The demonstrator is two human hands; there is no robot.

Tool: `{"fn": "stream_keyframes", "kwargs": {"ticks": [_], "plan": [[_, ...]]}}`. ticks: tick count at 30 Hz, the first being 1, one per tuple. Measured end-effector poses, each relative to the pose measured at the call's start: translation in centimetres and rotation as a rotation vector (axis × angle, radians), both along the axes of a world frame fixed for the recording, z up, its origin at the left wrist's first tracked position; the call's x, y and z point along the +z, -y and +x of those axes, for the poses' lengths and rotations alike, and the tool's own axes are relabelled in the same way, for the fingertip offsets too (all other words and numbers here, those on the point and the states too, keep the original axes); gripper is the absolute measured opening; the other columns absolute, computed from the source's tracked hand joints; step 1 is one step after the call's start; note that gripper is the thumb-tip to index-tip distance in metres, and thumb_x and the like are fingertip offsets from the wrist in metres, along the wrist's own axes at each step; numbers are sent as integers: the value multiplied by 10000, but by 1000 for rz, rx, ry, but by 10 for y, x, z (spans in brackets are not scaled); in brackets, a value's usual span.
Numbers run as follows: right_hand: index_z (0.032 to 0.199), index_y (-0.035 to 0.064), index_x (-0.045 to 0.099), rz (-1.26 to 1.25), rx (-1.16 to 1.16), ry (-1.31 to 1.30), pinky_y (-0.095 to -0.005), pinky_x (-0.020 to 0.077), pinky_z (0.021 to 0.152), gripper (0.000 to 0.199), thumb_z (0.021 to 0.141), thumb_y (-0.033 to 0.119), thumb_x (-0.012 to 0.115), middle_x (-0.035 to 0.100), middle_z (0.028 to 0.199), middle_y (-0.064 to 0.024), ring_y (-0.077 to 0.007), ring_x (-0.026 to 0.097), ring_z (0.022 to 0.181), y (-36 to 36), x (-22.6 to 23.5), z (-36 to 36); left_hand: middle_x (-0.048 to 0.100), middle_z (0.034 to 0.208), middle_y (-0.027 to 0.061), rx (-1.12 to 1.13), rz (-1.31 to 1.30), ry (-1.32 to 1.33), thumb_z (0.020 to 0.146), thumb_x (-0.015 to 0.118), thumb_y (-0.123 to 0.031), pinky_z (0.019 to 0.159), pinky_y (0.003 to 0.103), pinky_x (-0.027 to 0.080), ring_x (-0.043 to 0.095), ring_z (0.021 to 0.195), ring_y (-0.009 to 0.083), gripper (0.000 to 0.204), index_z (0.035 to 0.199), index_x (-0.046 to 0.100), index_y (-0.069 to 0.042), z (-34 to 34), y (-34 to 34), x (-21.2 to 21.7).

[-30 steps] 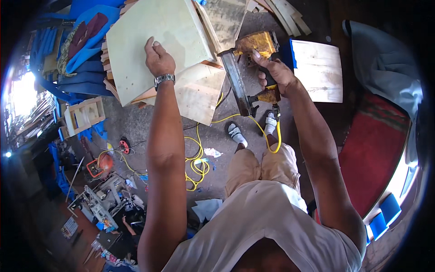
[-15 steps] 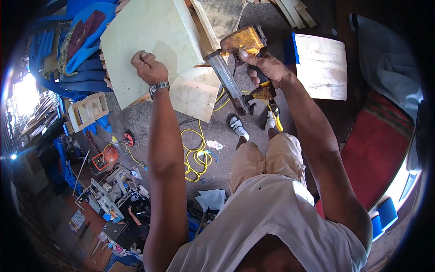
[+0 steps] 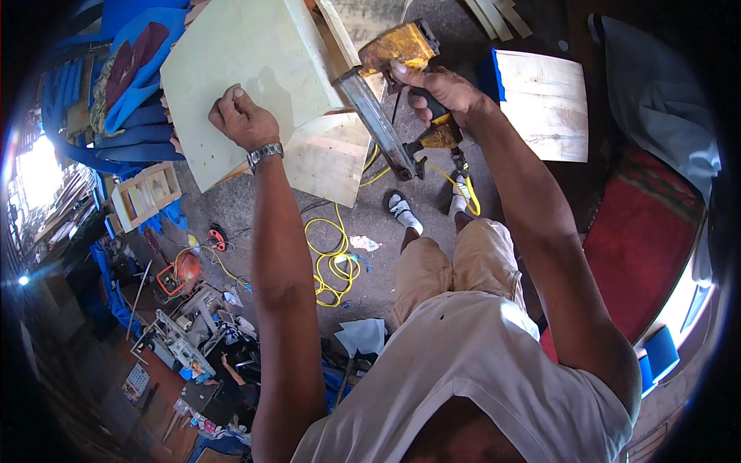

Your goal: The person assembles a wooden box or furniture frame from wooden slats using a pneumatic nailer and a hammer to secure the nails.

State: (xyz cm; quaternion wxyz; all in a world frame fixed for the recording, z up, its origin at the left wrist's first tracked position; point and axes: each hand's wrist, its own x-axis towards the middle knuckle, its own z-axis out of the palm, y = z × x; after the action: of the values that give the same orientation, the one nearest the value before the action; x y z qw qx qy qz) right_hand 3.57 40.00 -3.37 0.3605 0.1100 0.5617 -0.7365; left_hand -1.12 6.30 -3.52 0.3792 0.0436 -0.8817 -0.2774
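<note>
My left hand [image 3: 245, 119] is closed in a fist over the pale plywood panel [image 3: 231, 54] of a wooden box. Anything inside its fingers is hidden. A metal watch [image 3: 265, 153] circles that wrist. My right hand [image 3: 455, 96] grips the black handle of a worn yellow pneumatic staple gun [image 3: 397, 50]. Its long metal magazine slants down toward my feet. The gun's nose is at the right edge of the box; whether they touch I cannot tell. A yellow air hose [image 3: 473, 197] hangs from the handle's end. Another plywood piece [image 3: 328, 158] shows below the box.
More yellow hose [image 3: 336, 262] lies coiled on the floor. A pale board [image 3: 544, 108] is at right, near a red cloth-like surface [image 3: 641, 247]. Blue foam pieces [image 3: 139, 139] are stacked at left. A small wooden frame [image 3: 147, 197] and a sewing machine [image 3: 181, 339] stand lower left.
The staple gun in my right hand has moved slightly up and to the left. My left fist, still over the panel, has shifted slightly left in the view along with the box.
</note>
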Motion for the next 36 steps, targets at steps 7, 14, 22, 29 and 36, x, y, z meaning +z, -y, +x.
{"fn": "stream_keyframes", "kwargs": {"ticks": [7, 14, 22, 29, 36], "plan": [[864, 47, 625, -12, -54, -46, -306, 463, 482, 567, 853, 610, 689, 520, 579, -12, -122, 524, 482, 4, -3, 17, 600, 901, 112, 18, -112, 20, 908, 666, -102, 677, 347, 516, 600, 814, 232, 83, 954, 721, -60, -1, 10, 2], [866, 77, 586, -68, -98, 95, -313, 471, 494, 487, 901, 558, 659, 500, 586, -2, -137, 535, 504, 9, -14, 17, 681, 920, 171, -32, 278, 99, 891, 680, -56, 649, 314, 533, 651, 705, 225, 201, 1080, 653, 7, -2, -10, 6], [964, 107, 619, 5, -297, -87, -284, 435, 481, 321, 891, 403, 719, 548, 654, 13, -109, 531, 522, 27, 19, 47, 661, 876, 122, -35, 66, 79, 895, 539, 50, 680, 341, 540, 644, 718, 224, 267, 1140, 634, 0, 5, 8, 9], [912, 139, 585, 69, -610, 50, -324, 455, 485, 299, 905, 414, 703, 537, 646, 15, -137, 542, 513, 32, 35, 14, 647, 910, 127, -76, 157, 40, 873, 518, 70, 727, 382, 550, 644, 778, 263, 374, 1224, 607, -26, 2, 22, 22], [945, 134, 566, 95, -777, -17, -307, 449, 472, 331, 883, 414, 731, 520, 639, 11, -136, 513, 499, -10, -13, -85, 660, 931, 122, -147, 348, 168, 872, 647, -8, 682, 360, 541, 660, 841, 232, 229, 1098, 677, -23, -17, 4, 44]]}}
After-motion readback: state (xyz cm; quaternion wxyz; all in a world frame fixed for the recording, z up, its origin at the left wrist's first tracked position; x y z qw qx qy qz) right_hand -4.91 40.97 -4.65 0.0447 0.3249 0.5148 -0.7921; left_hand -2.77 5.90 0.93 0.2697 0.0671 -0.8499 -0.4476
